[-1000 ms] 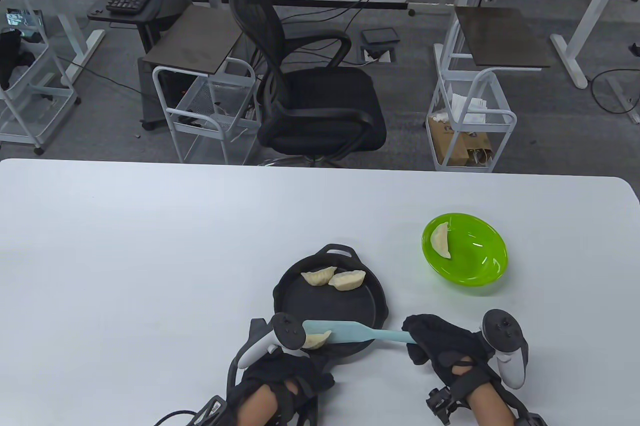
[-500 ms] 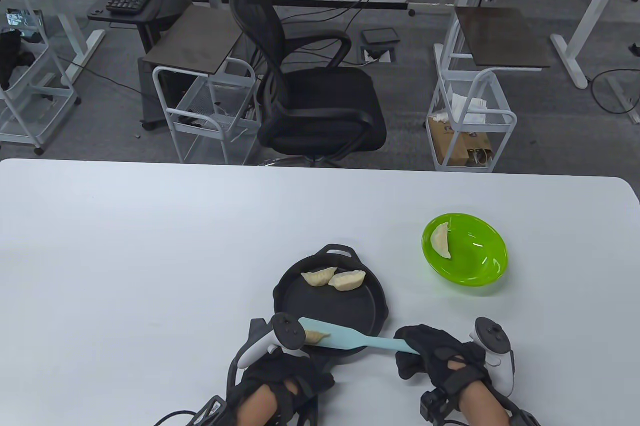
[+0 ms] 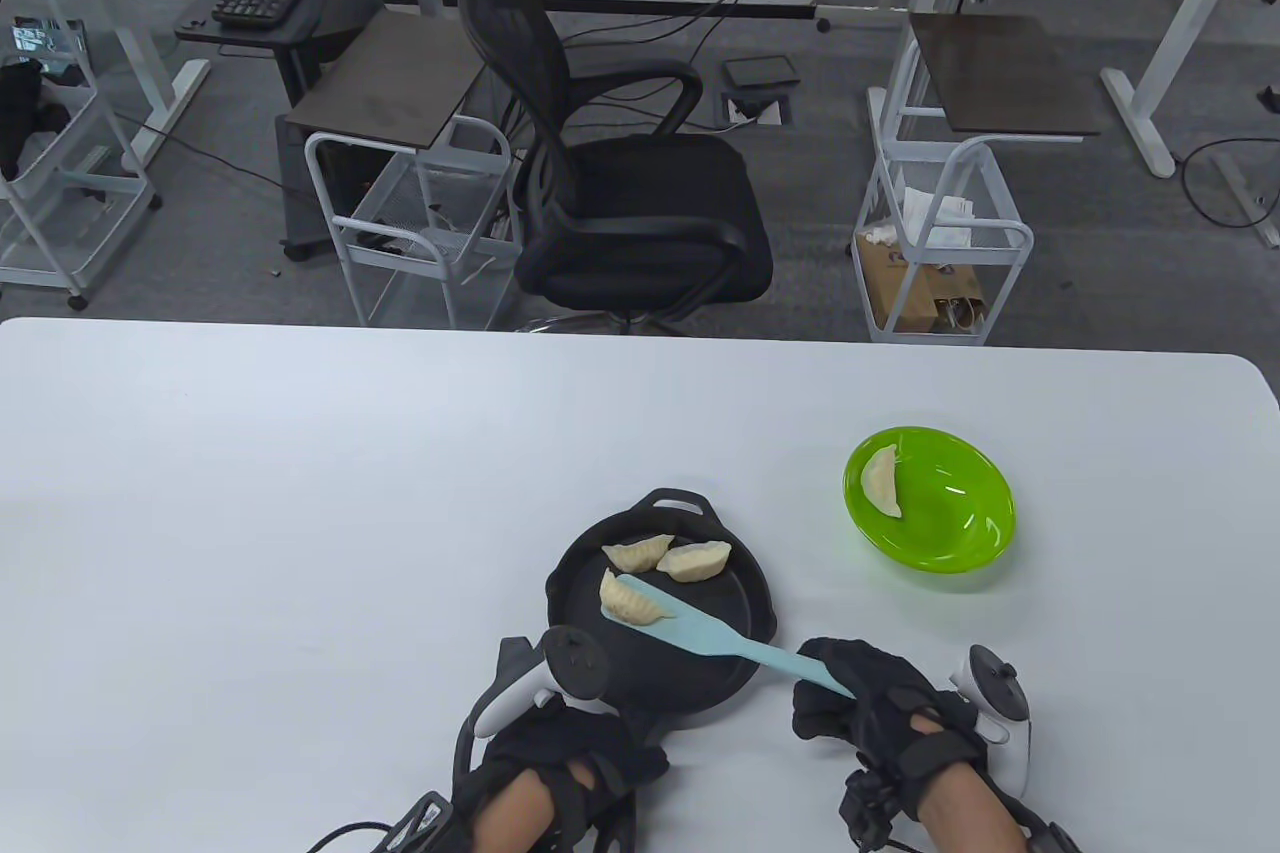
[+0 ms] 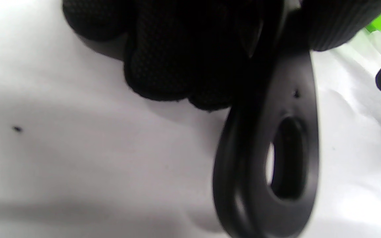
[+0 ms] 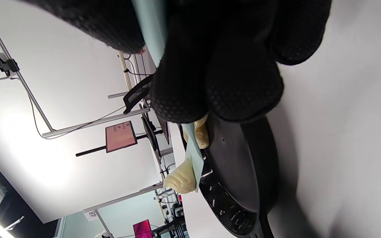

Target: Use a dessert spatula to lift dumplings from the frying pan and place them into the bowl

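A black frying pan [image 3: 735, 598] sits near the table's front edge. Two pale dumplings [image 3: 638, 553] [image 3: 697, 561] lie at its back. A third dumpling [image 3: 625, 598] rides on the tip of the light blue dessert spatula [image 3: 700, 635], above the pan's left half. My right hand [image 3: 870, 708] grips the spatula's handle to the right of the pan. In the right wrist view the spatula [image 5: 194, 155] carries the dumpling [image 5: 180, 180] above the pan [image 5: 243, 172]. My left hand [image 3: 560, 748] holds the pan's handle [image 4: 270, 158]. A green bowl [image 3: 960, 533] at the right holds one dumpling [image 3: 882, 483].
The white table [image 3: 300, 513] stretches wide to the left and behind the pan. Beyond its far edge stand a black office chair [image 3: 620, 193] and white wire carts [image 3: 940, 243]. The bowl is about a hand's width to the right of the pan.
The spatula blade has swung from the pan's near rim up toward its left middle, taking the dumpling along. My right hand has shifted slightly left and nearer. The left hand stays put.
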`<control>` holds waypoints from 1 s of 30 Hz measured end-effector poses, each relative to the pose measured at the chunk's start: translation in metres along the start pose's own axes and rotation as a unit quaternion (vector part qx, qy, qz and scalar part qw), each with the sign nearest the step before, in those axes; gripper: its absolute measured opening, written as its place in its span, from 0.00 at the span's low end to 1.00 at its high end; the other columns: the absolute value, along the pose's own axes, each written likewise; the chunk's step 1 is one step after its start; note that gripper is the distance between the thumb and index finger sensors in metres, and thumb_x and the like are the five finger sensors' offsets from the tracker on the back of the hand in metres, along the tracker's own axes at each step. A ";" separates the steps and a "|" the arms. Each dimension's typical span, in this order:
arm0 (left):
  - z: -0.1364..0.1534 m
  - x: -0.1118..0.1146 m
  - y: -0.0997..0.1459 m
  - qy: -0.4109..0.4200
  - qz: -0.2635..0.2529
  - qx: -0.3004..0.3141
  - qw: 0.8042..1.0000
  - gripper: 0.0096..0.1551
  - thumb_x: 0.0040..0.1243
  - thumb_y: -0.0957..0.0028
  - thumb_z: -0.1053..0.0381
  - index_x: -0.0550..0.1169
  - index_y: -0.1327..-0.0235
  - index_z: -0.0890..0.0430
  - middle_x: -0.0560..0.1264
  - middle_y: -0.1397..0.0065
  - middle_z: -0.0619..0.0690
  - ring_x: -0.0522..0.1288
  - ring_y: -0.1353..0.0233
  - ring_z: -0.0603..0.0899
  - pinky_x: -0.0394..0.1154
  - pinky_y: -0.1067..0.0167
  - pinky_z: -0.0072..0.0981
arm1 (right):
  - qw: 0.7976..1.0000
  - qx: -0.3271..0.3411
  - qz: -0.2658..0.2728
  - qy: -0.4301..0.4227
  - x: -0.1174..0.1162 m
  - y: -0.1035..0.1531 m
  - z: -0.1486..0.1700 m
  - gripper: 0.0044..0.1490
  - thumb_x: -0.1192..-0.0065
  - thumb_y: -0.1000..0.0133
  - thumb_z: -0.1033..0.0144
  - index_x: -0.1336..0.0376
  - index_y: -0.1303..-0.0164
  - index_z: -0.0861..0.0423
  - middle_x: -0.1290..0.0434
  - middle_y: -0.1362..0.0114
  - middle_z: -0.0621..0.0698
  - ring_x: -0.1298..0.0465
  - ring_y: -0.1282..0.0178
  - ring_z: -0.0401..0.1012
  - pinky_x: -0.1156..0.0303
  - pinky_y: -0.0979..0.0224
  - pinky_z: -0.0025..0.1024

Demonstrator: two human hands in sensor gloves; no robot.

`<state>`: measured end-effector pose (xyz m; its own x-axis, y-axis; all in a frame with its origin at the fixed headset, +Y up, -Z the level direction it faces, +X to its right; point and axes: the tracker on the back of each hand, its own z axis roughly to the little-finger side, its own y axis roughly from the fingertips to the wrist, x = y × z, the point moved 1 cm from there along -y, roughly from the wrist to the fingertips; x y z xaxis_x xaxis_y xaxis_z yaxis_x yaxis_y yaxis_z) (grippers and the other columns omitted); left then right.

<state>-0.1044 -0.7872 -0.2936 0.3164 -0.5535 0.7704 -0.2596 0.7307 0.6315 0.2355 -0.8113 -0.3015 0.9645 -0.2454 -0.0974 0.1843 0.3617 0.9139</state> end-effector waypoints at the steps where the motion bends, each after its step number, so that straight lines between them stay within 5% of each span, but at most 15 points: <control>1: 0.000 0.000 0.000 0.000 0.000 0.000 1.000 0.38 0.59 0.51 0.23 0.75 0.38 0.47 0.90 0.54 0.41 0.85 0.54 0.52 0.74 0.44 0.49 | 1.000 0.004 0.005 -0.008 0.001 0.001 -0.001 0.30 0.42 0.37 0.59 0.37 0.34 0.68 0.19 0.49 0.61 0.18 0.55 0.58 0.34 0.30 0.62; 30: 0.000 0.000 0.000 0.000 0.000 0.000 1.000 0.38 0.59 0.51 0.23 0.75 0.38 0.47 0.90 0.54 0.41 0.85 0.54 0.52 0.74 0.44 0.49 | 0.968 0.100 0.163 -0.164 0.044 0.019 -0.016 0.35 0.44 0.37 0.58 0.45 0.27 0.65 0.23 0.38 0.56 0.21 0.43 0.57 0.36 0.27 0.61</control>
<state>-0.1042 -0.7873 -0.2933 0.3164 -0.5540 0.7700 -0.2591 0.7304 0.6320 0.2843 -0.8009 -0.2946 0.8472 -0.4323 0.3089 -0.1915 0.2939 0.9365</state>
